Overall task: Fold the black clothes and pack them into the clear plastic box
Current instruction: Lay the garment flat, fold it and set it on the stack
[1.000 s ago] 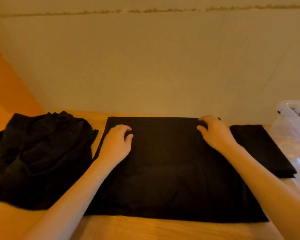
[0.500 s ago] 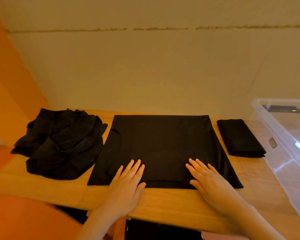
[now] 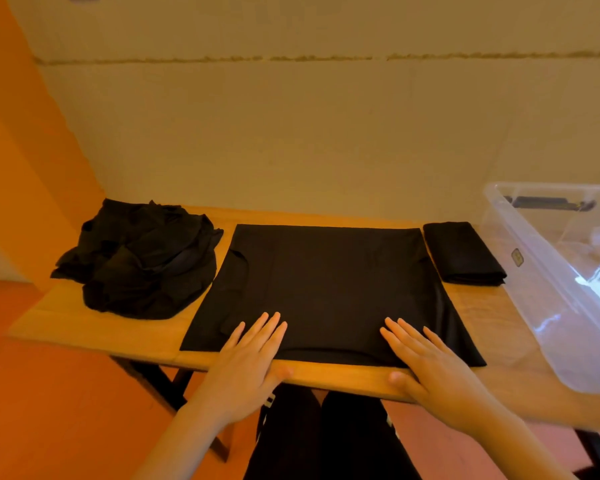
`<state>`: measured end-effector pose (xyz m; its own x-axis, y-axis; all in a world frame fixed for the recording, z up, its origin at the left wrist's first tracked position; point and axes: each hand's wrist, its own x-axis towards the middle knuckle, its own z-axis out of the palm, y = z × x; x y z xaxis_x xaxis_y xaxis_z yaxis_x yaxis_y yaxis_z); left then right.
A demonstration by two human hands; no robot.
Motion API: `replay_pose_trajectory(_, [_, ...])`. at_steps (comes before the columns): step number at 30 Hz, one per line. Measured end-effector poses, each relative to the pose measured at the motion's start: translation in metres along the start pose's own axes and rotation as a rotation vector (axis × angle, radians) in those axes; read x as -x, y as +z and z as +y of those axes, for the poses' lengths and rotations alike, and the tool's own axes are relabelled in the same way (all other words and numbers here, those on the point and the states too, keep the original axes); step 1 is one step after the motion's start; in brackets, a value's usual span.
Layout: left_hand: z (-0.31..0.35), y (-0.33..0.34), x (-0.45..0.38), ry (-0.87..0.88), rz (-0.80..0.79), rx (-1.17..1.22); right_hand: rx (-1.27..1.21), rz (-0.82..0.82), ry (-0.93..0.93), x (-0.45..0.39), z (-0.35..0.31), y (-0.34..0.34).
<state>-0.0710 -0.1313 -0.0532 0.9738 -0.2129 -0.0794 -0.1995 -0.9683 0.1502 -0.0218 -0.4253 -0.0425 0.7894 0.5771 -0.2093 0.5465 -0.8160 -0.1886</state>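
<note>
The spread garment lies straight ahead, wider across than deep; left hand and right hand press flat-fingered on its near edge, equally close.

The flat black cloth garment looks matt and smooth; the crumpled black cloth heap at nine o'clock is matt, creased. The orange-brown wooden table shows grain. The clear plastic box at three o'clock is glossy.

Black flat garment, black crumpled pile, clear plastic box, orange-brown wooden table
</note>
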Motion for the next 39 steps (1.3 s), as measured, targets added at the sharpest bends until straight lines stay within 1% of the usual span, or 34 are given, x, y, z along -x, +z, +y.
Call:
replay_pose_trajectory(3, [0.003, 0.003, 0.005, 0.012, 0.041, -0.033, 0.051, 0.007, -0.02, 0.005, 0.001, 0.005])
replay_pose_trajectory(6, [0.003, 0.008, 0.015, 0.053, 0.148, -0.09, 0.106, 0.029, 0.002, 0.013, 0.0, 0.01])
replay_pose_trajectory(8, [0.002, 0.018, 0.021, 0.117, 0.248, -0.08, 0.204, 0.162, 0.003, 0.019, 0.002, 0.021])
replay_pose_trajectory(9, [0.003, 0.021, 0.025, 0.164, 0.32, -0.056, 0.201, 0.184, 0.034, 0.024, 0.003, 0.026])
replay_pose_trajectory(10, [0.003, 0.023, 0.03, 0.207, 0.394, -0.042, 0.181, 0.196, -0.008, 0.029, 0.002, 0.027])
replay_pose_trajectory(11, [0.004, 0.022, 0.035, 0.241, 0.43, -0.022, 0.17, 0.162, -0.049, 0.032, 0.002, 0.033])
replay_pose_trajectory(12, [0.003, 0.021, 0.039, 0.253, 0.43, 0.006, 0.131, 0.1, -0.045, 0.031, 0.008, 0.039])
replay_pose_trajectory(14, [0.0, 0.014, 0.045, 0.253, 0.375, 0.037, 0.149, 0.199, -0.082, 0.034, 0.027, 0.046])
replay_pose_trajectory(15, [-0.003, 0.008, 0.047, 0.228, 0.339, 0.082, 0.204, 0.193, -0.137, 0.039, 0.034, 0.046])
replay_pose_trajectory(17, [-0.009, -0.011, 0.051, 0.122, 0.288, 0.215, 0.35, -0.016, -0.191, 0.052, 0.025, 0.021])
replay_pose_trajectory(18, [-0.011, -0.019, 0.052, 0.064, 0.261, 0.282, 0.367, -0.025, -0.172, 0.053, 0.028, 0.013])
replay_pose_trajectory(19, [-0.014, -0.028, 0.053, 0.016, 0.241, 0.34, 0.326, -0.06, -0.117, 0.055, 0.033, 0.008])
replay_pose_trajectory(20, [-0.016, -0.036, 0.052, -0.025, 0.209, 0.391, 0.265, -0.067, -0.116, 0.055, 0.039, 0.005])
replay_pose_trajectory(21, [-0.018, -0.043, 0.051, -0.055, 0.187, 0.437, 0.05, -0.02, -0.007, 0.053, 0.027, -0.016])
replay_pose_trajectory(22, [-0.02, -0.049, 0.049, -0.077, 0.164, 0.469, -0.152, 0.074, 0.057, 0.052, 0.03, -0.03])
replay_pose_trajectory(24, [-0.023, -0.058, 0.044, -0.1, 0.112, 0.503, -0.299, 0.34, 0.039, 0.05, 0.049, -0.034])
replay_pose_trajectory(25, [-0.025, -0.061, 0.042, -0.098, 0.085, 0.512, -0.298, 0.416, 0.0, 0.049, 0.052, -0.037])
replay_pose_trajectory(27, [-0.025, -0.068, 0.04, -0.091, 0.018, 0.515, -0.296, 0.353, -0.038, 0.047, 0.043, -0.047])
replay_pose_trajectory(29, [-0.025, -0.074, 0.041, -0.088, -0.064, 0.498, -0.332, 0.283, -0.035, 0.049, 0.034, -0.056])
replay_pose_trajectory(33, [-0.028, -0.085, 0.048, -0.107, -0.203, 0.574, -0.545, 0.162, 0.002, 0.055, 0.035, -0.06])
replay_pose_trajectory(36, [-0.031, -0.09, 0.049, -0.114, -0.241, 0.607, -0.579, 0.171, 0.033, 0.053, 0.04, -0.062])
replay_pose_trajectory(39, [-0.037, -0.094, 0.046, -0.142, -0.22, 0.628, -0.601, 0.2, 0.06, 0.052, 0.044, -0.067])
